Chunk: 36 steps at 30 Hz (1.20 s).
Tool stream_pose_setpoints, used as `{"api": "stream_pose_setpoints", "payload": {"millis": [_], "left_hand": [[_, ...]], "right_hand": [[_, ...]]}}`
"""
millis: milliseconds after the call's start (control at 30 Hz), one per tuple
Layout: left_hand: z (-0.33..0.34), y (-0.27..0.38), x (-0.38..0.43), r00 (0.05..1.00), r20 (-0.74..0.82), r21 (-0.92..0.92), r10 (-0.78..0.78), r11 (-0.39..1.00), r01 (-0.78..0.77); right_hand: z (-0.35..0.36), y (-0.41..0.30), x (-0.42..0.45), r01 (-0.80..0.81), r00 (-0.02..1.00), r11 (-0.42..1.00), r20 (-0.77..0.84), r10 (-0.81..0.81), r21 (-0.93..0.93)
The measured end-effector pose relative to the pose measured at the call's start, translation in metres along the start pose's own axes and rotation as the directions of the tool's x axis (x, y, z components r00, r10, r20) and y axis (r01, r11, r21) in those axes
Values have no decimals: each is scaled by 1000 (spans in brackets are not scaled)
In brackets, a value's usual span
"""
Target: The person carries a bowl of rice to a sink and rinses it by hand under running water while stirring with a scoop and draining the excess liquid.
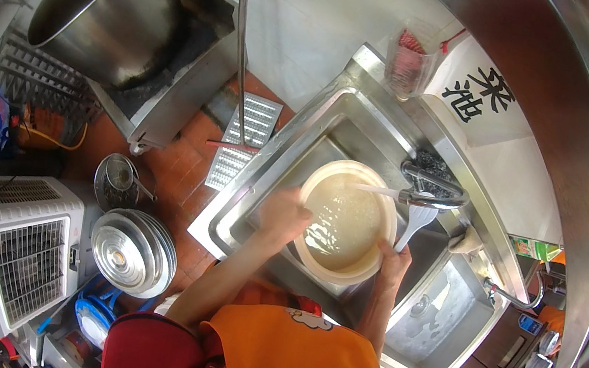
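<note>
Both my hands hold a round cream-coloured pot by its rim, over the stainless steel sink. My left hand grips the rim on the left side, and my right hand grips it at the lower right. Cloudy, pale liquid fills much of the pot; what lies beneath its surface cannot be told. Water runs into it from the curved metal faucet. Beside my right fingers, a pale utensil with a slotted head leans at the pot's right edge.
A second sink basin lies to the right, with another faucet. A large steel stockpot stands on a stove at upper left. Stacked metal lids and an air cooler are at lower left. A metal hood edge curves along the right.
</note>
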State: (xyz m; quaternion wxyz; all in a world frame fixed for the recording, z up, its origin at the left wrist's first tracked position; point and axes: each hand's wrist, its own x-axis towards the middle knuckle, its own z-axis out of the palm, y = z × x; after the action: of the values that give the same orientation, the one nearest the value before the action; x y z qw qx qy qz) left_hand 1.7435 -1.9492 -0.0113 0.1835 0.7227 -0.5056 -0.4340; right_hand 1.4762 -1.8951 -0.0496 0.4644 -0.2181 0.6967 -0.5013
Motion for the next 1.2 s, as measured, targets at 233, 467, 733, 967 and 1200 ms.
{"api": "stream_pose_setpoints", "payload": {"millis": [233, 467, 733, 967, 1200], "left_hand": [[-10, 15, -3, 991, -64, -13, 116, 993, -117], [-25, 34, -8, 990, -60, 24, 126, 992, -125], [-29, 37, -8, 989, -71, -17, 130, 991, -132], [-21, 28, -5, 991, -78, -110, 107, 987, -116], [-7, 18, -3, 999, 8, -134, 45, 990, -43]], "right_hand": [[6, 5, 2, 9, 1000, 996, 16, -10, 93], [13, 2, 5, 0, 1000, 990, 30, -4, 140], [10, -9, 3, 47, 999, 985, 17, -51, 167], [4, -32, -3, 94, 995, 995, -36, -93, 21], [-4, -39, -4, 61, 996, 996, -56, -65, -69]]}}
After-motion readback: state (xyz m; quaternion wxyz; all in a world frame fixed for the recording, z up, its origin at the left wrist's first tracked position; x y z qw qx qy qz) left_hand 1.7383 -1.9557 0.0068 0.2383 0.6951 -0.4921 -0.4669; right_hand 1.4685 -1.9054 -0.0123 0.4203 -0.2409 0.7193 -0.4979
